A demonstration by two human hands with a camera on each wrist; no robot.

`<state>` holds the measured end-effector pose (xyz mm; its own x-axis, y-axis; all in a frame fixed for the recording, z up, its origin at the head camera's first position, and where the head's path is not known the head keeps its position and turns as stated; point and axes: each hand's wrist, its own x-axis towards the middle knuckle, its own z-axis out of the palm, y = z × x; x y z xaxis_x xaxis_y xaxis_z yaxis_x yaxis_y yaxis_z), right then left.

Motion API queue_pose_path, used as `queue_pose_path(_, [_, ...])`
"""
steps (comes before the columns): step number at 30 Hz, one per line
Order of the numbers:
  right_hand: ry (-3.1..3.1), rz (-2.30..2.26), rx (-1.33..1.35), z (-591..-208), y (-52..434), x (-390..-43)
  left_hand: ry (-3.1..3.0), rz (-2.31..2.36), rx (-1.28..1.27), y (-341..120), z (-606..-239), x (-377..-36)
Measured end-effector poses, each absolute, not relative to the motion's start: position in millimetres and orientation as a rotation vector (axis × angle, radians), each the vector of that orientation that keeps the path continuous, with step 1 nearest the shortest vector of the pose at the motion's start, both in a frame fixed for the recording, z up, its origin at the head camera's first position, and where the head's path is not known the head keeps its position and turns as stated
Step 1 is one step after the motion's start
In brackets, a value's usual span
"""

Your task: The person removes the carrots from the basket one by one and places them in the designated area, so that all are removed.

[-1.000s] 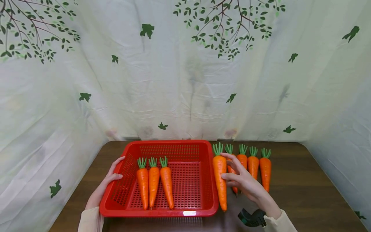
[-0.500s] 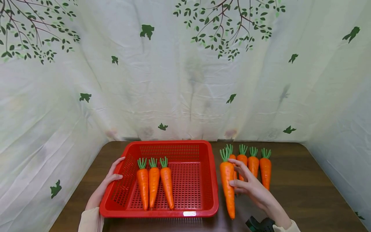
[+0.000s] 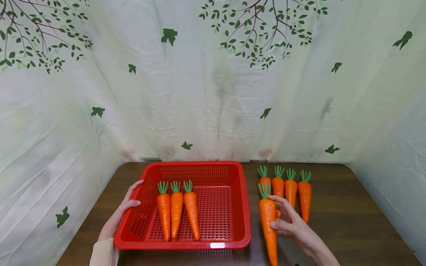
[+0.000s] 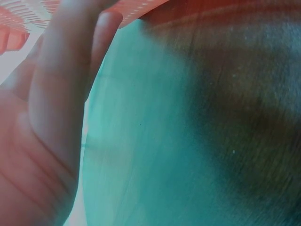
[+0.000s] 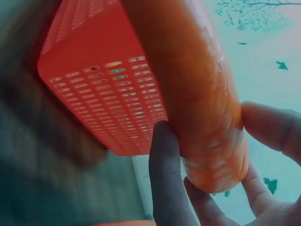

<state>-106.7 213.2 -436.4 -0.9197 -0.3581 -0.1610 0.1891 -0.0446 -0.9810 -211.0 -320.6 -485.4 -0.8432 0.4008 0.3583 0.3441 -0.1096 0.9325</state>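
Note:
My right hand grips an orange carrot with a green top, lifted to the right of the red basket; in the right wrist view the carrot sits between thumb and fingers. Three carrots lie side by side in the basket's left half. My left hand rests with straight fingers on the basket's left wall; the left wrist view shows the fingers against the basket rim. Several more carrots lie in a row on the table, beyond my right hand.
The brown wooden table is ringed by a white curtain with green leaf prints at the back and on both sides. The basket's right half holds no carrots.
My right hand has carried the carrot away from the basket's right wall, to the right and toward me. The left hand and the basket have stayed put.

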Motion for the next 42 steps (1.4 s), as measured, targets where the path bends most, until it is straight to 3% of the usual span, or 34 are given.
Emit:
queue_pose_path(36, [1.722,-1.963,-0.234,-488.8,230.8,-70.7,2.077,2.154,0.855,-318.7,-485.1,-210.3])
queue_pose_path(42, [1.746,-1.988,-0.432,-501.2,232.5,-65.4,2.069,2.153,0.864,-320.3,-487.0,-210.8])
